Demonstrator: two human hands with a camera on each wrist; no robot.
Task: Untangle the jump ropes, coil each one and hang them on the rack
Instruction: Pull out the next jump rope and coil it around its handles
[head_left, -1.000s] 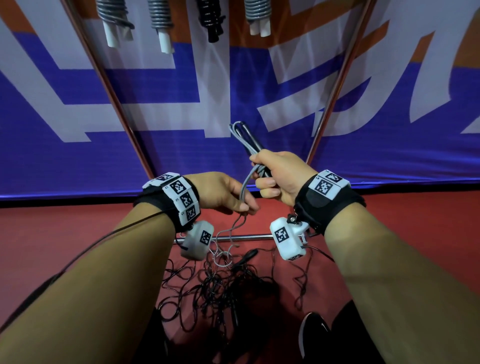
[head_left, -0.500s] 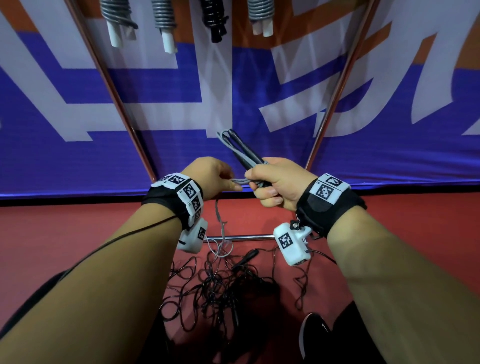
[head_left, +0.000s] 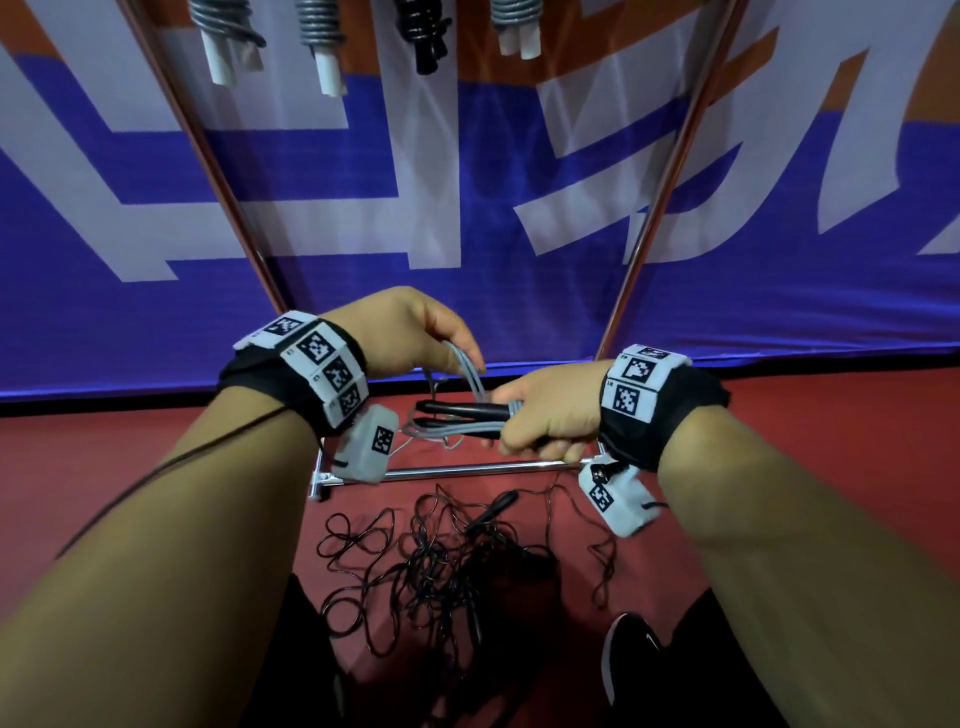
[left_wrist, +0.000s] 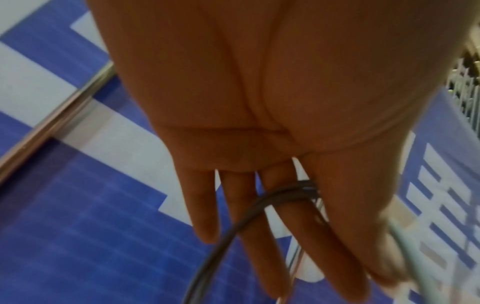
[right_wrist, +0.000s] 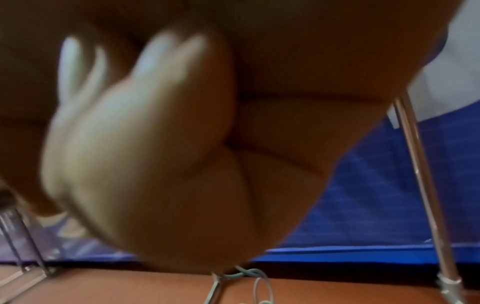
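The right hand (head_left: 550, 410) was clamped around the grey jump rope (head_left: 467, 415) bundle and its black handles, anchoring it above the rack's floor bar (head_left: 467, 471). The left hand (head_left: 410, 332), just left of the bundle, pinched a loop, seemingly winding the coil. A black tangle (head_left: 447, 566) lay on the floor nearer the person than the bar.

The right hand (head_left: 550, 410) grips a bundle of jump rope handles and cord (head_left: 462, 415) lying level, its free end pointing left. The left hand (head_left: 410, 332) sits just above and left of it, with cord loops (left_wrist: 283, 195) across its fingers. Below both, on the floor (head_left: 156, 457), a tangled pile of ropes (head_left: 441, 566) lies in front of the rack's base bar (head_left: 467, 470). Coiled ropes (head_left: 317, 31) hang above, between the rack's two slanted poles.
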